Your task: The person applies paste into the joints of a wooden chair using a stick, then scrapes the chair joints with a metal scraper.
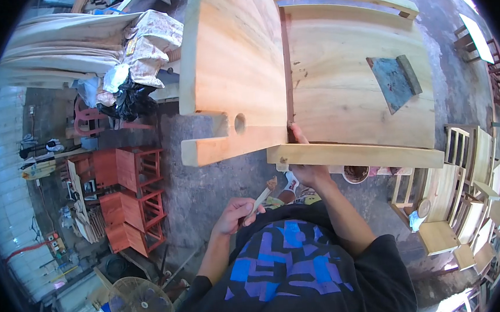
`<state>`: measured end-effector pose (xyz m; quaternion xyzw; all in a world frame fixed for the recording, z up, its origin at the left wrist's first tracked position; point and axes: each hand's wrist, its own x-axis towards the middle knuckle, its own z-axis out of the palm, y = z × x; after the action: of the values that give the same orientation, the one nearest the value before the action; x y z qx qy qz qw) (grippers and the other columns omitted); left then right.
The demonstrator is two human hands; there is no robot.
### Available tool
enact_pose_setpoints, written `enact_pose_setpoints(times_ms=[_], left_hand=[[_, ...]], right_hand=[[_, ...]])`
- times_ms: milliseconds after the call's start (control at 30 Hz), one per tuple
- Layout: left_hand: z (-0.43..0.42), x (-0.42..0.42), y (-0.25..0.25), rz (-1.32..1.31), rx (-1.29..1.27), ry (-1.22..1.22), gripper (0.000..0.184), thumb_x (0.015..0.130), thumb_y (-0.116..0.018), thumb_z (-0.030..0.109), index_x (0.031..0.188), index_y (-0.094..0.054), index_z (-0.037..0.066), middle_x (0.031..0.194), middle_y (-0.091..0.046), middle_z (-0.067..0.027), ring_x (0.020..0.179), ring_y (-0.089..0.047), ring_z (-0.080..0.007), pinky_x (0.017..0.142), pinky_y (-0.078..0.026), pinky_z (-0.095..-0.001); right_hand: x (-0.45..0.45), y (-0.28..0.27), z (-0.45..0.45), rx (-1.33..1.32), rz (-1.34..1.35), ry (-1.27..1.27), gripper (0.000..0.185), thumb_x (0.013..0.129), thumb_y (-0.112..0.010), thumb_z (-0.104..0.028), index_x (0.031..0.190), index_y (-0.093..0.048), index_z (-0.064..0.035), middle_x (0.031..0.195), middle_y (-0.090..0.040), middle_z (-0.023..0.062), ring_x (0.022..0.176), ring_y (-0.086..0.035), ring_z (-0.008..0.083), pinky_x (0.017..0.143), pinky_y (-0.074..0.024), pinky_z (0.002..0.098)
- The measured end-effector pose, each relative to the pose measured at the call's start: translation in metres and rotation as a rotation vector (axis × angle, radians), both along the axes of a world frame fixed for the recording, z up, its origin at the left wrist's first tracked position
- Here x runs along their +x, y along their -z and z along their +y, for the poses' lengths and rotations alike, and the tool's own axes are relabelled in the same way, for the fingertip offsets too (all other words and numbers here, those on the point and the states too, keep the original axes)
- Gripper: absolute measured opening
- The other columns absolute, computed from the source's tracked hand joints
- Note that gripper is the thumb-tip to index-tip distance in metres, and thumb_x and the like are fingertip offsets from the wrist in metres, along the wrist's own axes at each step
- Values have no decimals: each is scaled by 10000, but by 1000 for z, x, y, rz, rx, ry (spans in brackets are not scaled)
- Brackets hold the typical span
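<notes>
Near the lower middle, my left hand point(239, 214) is closed around a thin, light-coloured tool point(260, 199) with brown paste on its upturned tip. My right hand point(310, 174) grips the light wooden rail point(366, 153) along the near side of a pale wood furniture piece point(338, 97); a finger shows over the rail and the rest are partly hidden. An upright panel point(237, 58) with a notch and a round hole rises on its left. A grey-blue scraper point(394, 82) with a wooden edge lies on the flat board. Brown paste fills a container point(355, 174) beyond the rail, right of my right hand.
Red wooden chairs point(128, 193) stand at the left, with a fan point(140, 304) at the lower left. Unpainted wooden chairs point(440, 227) crowd the right. A covered pile with plastic bags point(130, 100) is at the upper left.
</notes>
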<state>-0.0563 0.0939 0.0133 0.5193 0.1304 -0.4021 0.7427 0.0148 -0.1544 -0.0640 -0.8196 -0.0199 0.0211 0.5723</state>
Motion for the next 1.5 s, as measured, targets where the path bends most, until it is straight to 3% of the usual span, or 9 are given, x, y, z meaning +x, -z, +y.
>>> enact_pose_setpoints(times_ms=[133, 433, 700, 933, 1067, 1133, 1167, 1267, 1500], left_hand=[[6, -4, -1, -39, -16, 40, 375, 967, -568, 297, 983, -672, -62, 595, -534, -11, 513, -464, -70, 494, -337, -207], [20, -4, -5, -118, -33, 94, 380, 985, -537, 317, 999, -669, -39, 623, -527, 4, 529, -452, -58, 502, -331, -204], [-5, 4, 19, -78, 43, 190, 319, 1003, -508, 266, 1085, -656, -4, 685, -550, 18, 600, -476, -56, 564, -372, -210], [-40, 14, 55, -169, -19, 430, 300, 1008, -509, 239, 1127, -669, 14, 710, -555, 35, 628, -484, -48, 597, -407, -205], [-61, 15, 91, -211, -28, 520, 290, 986, -509, 186, 1161, -653, 6, 737, -588, 12, 661, -519, -69, 632, -433, -225], [-73, 16, 130, -266, 25, 593, 293, 968, -505, 155, 1179, -645, 6, 755, -607, -2, 684, -542, -79, 657, -446, -233], [-82, 15, 146, -219, 111, 646, 160, 952, -506, 118, 949, -634, 22, 804, -617, -27, 662, -541, -112, 644, -452, -252], [-109, 6, 204, -297, 202, 854, 164, 939, -498, 113, 995, -625, 23, 823, -625, -30, 672, -554, -109, 629, -470, -261], [-195, 2, 257, -376, 409, 1104, 342, 912, -532, 166, 1230, -585, 53, 923, -668, -51, 648, -587, -124, 576, -490, -292]], right_hand=[[-2, -20, -8, -113, 77, -44, 661, 857, -557, -35, 1478, -358, -144, 1266, -589, 206, 1179, -575, 331, 978, -449, 405], [-53, -32, -19, 46, 331, -63, 582, 780, -458, 6, 1355, -529, -57, 743, -650, 152, 583, -630, 190, 593, -529, 323], [-127, -42, -52, 954, 516, 201, 589, 846, -517, 22, 1427, -448, -47, 711, -682, 146, 371, -396, 59, 356, -272, 194], [-176, -55, -56, 970, 417, 402, 556, 862, -528, -7, 1414, -462, -39, 738, -687, 138, 400, -418, 60, 386, -311, 189], [-204, -48, -55, 691, 402, 589, 482, 848, -558, -59, 1330, -567, -53, 708, -672, 114, 457, -505, 74, 431, -390, 224], [-228, -5, -67, 243, 386, 641, 460, 824, -568, -120, 1281, -613, -92, 731, -678, 124, 530, -580, 137, 520, -467, 283], [-240, 15, -75, 21, 375, 652, 450, 813, -573, -151, 1256, -636, -111, 742, -680, 129, 566, -618, 168, 564, -506, 313], [-264, 44, -97, -306, 600, 611, 438, 774, -580, -225, 1199, -670, -174, 830, -698, 157, 752, -689, 290, 746, -542, 392], [-291, 123, -137, -494, 747, 451, 472, 764, -538, -199, 1220, -660, -182, 897, -695, 197, 866, -677, 353, 797, -527, 432]])
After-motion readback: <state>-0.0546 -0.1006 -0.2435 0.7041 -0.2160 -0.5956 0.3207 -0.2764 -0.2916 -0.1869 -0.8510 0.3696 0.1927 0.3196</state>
